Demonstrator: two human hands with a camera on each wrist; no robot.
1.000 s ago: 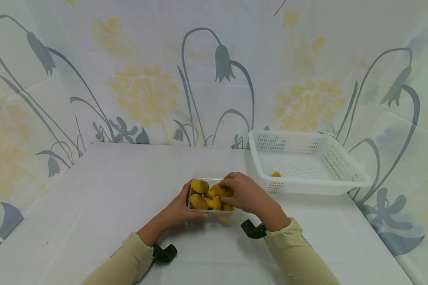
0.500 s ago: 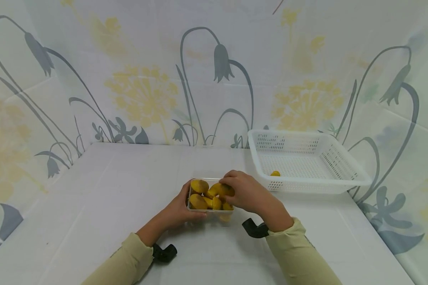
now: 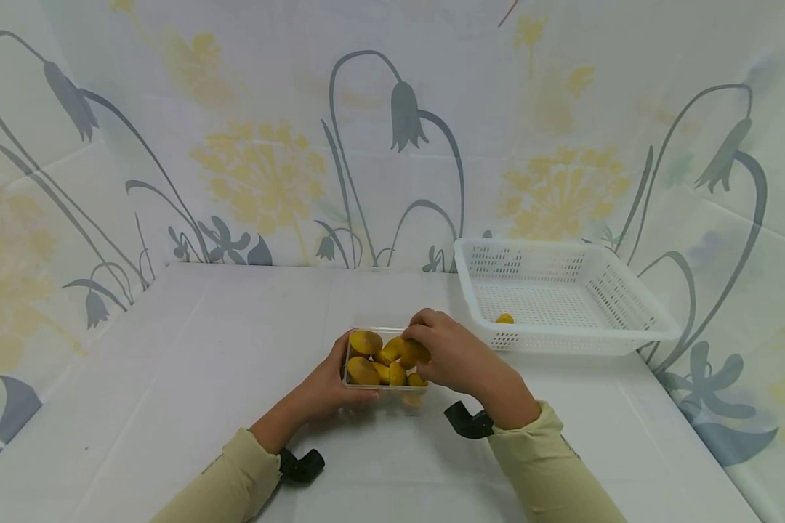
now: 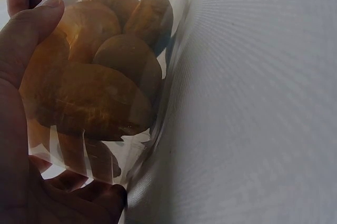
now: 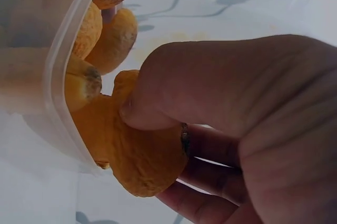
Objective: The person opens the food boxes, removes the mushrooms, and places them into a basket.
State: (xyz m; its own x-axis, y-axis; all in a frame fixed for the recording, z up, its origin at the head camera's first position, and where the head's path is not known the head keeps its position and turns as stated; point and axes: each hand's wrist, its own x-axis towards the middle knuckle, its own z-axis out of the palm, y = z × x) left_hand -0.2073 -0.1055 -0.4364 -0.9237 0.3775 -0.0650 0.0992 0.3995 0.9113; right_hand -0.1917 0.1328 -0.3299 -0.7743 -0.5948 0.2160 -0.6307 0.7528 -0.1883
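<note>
My left hand (image 3: 333, 378) grips a clear plastic box (image 3: 387, 387) from its left side; in the left wrist view the thumb (image 4: 31, 32) lies along one wall and the fingers (image 4: 89, 197) wrap another. Several yellow, wrinkled, rounded pieces of produce (image 3: 364, 371) fill it; their exact kind is unclear. At the box's right end, my right hand (image 3: 454, 356) holds a yellow lumpy piece (image 5: 145, 155) between thumb and fingers. That piece is at the open top, close against other pieces (image 5: 113, 40). The right fingers are partly hidden behind it.
A white perforated plastic basket (image 3: 569, 339) stands at the back right, with one small yellow piece (image 3: 504, 318) visible in it. White cloth covers the table (image 3: 190, 378). A flower-patterned curtain (image 3: 268, 109) hangs behind. Dark camera mounts (image 3: 303, 465) project from both wrists.
My right hand has shifted very slightly, and the yellow piece in it has turned a little at the box's right end. The left hand and the box have stayed nearly in place.
</note>
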